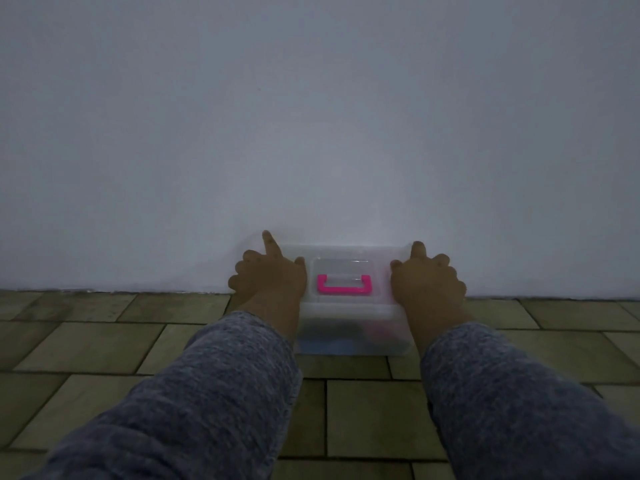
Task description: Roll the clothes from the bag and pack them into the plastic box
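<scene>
Box [348, 318], one in number, is set on the floor [363, 410] against the wall [311, 133], its lid [341, 268] shut and one pink handle [343, 290] lying flat. Two hands are laid on its ends: the left hand [270, 280] and right hand [427, 284] are each curled over an edge, one forefinger straight. Dim shapes inside are perhaps clothes [346, 345].

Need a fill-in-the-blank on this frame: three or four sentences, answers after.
1. The handle on the plastic box is ____.
2. The box stands on the tiled floor, pushed against the ____.
3. Its lid is ____ (on/off).
4. The left hand and right hand hold opposite ends of the box; both sleeves are ____.

Missing words: pink; wall; on; grey
</scene>
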